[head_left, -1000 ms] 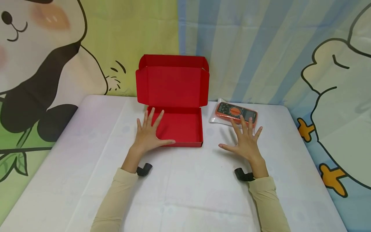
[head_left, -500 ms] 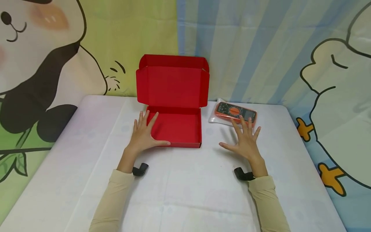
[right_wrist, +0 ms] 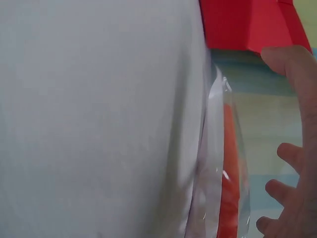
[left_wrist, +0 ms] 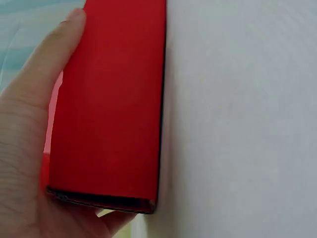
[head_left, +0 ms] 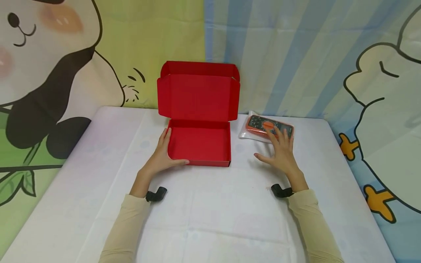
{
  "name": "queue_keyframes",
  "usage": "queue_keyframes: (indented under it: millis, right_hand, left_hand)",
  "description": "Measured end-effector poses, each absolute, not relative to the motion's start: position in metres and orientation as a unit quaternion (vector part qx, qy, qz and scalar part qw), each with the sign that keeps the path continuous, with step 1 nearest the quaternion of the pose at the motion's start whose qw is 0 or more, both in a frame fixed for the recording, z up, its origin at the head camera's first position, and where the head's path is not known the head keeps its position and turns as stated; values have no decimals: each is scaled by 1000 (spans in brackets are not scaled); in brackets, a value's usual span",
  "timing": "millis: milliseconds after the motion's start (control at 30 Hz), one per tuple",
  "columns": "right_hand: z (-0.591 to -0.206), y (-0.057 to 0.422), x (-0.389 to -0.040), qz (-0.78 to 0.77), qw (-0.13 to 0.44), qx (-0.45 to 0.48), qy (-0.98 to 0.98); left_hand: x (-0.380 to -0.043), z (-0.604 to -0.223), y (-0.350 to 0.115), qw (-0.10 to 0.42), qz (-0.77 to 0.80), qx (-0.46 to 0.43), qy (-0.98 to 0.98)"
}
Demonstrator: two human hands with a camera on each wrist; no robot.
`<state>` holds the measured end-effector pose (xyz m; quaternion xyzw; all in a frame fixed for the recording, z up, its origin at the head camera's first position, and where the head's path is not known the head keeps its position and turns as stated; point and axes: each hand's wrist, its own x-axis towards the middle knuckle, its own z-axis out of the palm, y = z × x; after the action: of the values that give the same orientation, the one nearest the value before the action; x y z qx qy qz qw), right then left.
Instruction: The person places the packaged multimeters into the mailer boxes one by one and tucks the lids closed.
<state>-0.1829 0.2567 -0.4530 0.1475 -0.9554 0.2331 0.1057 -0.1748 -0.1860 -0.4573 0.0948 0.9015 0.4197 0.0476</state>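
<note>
A red cardboard box point(head_left: 198, 142) lies on the white-covered table with its lid point(head_left: 198, 96) raised and its inside bare. My left hand point(head_left: 159, 155) is at the box's front left corner, the fingers along the left side and the thumb by the top edge of the front wall point(left_wrist: 106, 109). To the box's right lies an orange-and-black multimeter point(head_left: 258, 124) in a clear plastic bag point(head_left: 244, 133). Above its near side, my right hand point(head_left: 281, 155) has spread fingers, partly covering the meter. The right wrist view shows a gap between those fingers and the bag point(right_wrist: 214, 119).
The white-clothed table point(head_left: 210, 219) stretches toward me in front of both hands. A printed curtain point(head_left: 283, 54) with cartoon figures hangs right behind its far edge. Each wrist wears a small black mount, one left point(head_left: 156, 194) and one right point(head_left: 281, 190).
From over the box, my left hand has shifted left to its corner. My right hand has moved slightly forward over the multimeter, its fingers drawn closer together. The view has shifted slightly.
</note>
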Motion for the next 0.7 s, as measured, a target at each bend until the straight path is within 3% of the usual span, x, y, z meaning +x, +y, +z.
queue_keyframes:
  millis: [400, 700]
  right_hand:
    - [-447, 266, -211, 198, 76, 157, -965]
    - [-437, 270, -231, 142, 2, 143, -979]
  left_hand:
    - [-179, -480, -203, 23, 539, 119, 834]
    - [-166, -455, -199, 40, 556, 127, 820]
